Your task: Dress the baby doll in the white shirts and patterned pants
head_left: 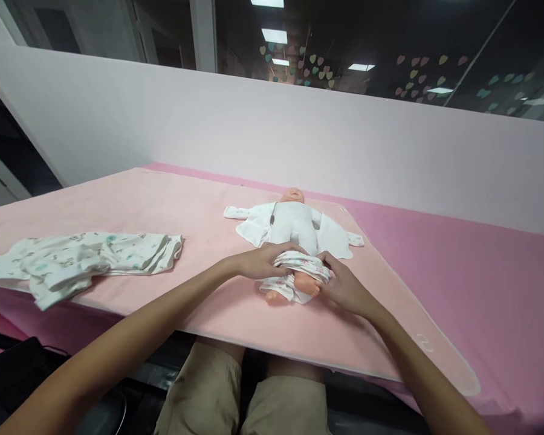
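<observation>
A baby doll (294,223) lies on its back on the pink mat, head away from me, with a white cloth body. Its white baby jacket (254,223) is spread open to both sides. Bunched around the doll's lower legs are small white patterned pants (299,262). My left hand (268,260) grips the gathered fabric from the left, fingers over the top and thumb below. From the right, my right hand (342,283) holds the same bunch beside a bare doll foot (307,284). The other foot (275,296) pokes out below the cloth.
On the left of the pink mat (199,211) lies a folded white patterned baby garment (100,257). A darker pink surface (457,266) extends to the right. Behind the table stands a white partition (272,139) with glass above. My knees (290,402) are under the front edge.
</observation>
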### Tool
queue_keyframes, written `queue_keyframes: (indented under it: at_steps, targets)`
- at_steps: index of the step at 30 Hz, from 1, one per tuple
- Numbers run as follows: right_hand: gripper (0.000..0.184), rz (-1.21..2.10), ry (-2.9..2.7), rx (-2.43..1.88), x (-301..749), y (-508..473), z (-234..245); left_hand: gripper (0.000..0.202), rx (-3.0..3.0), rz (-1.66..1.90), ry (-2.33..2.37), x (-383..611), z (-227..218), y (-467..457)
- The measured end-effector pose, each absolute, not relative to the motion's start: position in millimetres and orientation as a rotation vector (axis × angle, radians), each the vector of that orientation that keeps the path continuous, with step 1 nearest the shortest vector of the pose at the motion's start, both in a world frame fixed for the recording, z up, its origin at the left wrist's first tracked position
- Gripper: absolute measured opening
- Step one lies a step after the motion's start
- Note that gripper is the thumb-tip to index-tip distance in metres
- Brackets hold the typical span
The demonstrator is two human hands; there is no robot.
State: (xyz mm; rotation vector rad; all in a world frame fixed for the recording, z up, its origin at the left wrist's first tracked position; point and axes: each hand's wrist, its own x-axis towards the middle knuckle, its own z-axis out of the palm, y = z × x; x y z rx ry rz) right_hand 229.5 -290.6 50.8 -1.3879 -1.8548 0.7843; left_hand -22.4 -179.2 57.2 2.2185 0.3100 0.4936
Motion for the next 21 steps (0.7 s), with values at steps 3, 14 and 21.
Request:
queue_keyframes:
  at_steps: [3, 14, 21]
  targets:
    - [0.031, 1.109, -1.835, -1.351, 246.4, -275.0, 68.2, 0.052, 2.248, 0.540, 0.445, -29.4, 60.4, -174.6]
    - [0.042, 0.899, -1.756, -1.742, 227.8, -191.7, 101.7, 0.041, 1.706, 0.635, 0.704, -12.9, 52.1, -116.6]
    - [0.039, 1.269, -1.242, -1.339, 245.1, -185.4, 46.4, 0.047, 1.233, 0.698, 0.779, -8.3, 19.2, -108.7]
